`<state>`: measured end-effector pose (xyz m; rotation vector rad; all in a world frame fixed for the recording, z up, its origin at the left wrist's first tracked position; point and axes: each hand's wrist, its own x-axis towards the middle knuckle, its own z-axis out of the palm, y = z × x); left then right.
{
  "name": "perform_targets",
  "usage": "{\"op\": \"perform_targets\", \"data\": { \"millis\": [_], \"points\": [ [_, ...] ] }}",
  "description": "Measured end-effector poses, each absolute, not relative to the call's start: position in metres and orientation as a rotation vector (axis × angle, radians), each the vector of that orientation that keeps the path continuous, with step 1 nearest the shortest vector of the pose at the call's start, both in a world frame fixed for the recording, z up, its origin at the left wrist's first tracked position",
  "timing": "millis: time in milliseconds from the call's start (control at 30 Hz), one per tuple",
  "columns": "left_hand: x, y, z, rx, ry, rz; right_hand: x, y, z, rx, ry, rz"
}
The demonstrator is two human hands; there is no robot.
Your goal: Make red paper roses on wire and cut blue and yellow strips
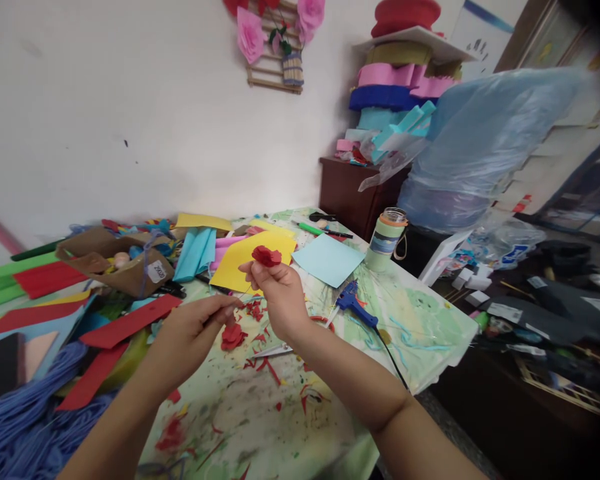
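1. While the head view shows your right hand (286, 300) clamped on a red flower (267, 256) at its 11 o'clock, your left hand (193, 333) at 8 has fingertips together; can't tell on what.
2. Flower looks papery: probably light, soft, crushable. Pinch low at the base, spare the petals.
3. Red ruffled piece (233, 337) at right hand's 8 o'clock, glue gun (357, 303) at 3.
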<state>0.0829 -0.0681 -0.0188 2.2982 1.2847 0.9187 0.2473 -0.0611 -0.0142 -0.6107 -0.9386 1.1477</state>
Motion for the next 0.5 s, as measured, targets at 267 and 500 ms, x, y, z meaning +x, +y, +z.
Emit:
{"op": "perform_targets", "data": {
  "millis": [267,500],
  "points": [
    [0.087,-0.073,-0.02,2.147,1.303,1.014,0.235,-0.065,-0.024,-0.618,-1.075,1.229],
    [0.091,-0.081,-0.013,2.209,1.38,1.093,0.23,-0.071,-0.028,-0.569,-1.12,1.225]
  ]
}}
